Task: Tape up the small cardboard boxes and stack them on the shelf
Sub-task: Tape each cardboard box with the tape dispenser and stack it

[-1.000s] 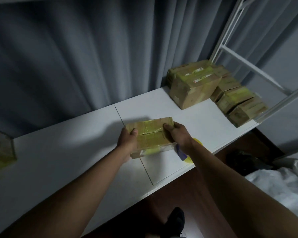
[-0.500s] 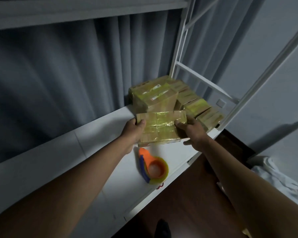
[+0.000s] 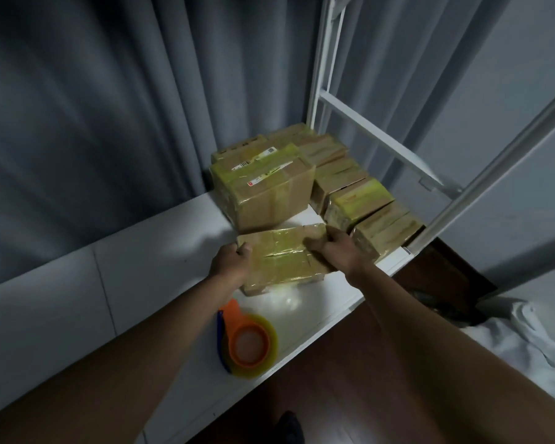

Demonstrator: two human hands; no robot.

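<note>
Backdrop: grey curtain behind white shelf; white metal frame at R end, dark wood floor below.
Held box: small taped cardboard box, low over shelf surface w/ its near edge at or just above it; I can't tell if it rests. Sits just in front of the big box.
L hand: I see it grip the box's L end, thumb on top.
R hand: grips the box's R end, fingers curled over top edge.
Stack: big taped box at back; row of smaller taped boxes beside it, toward frame.
Tape dispenser: orange/blue, clear yellowish roll, lying on shelf nr front edge, apart from both hands.
Lower R: white cloth.
</note>
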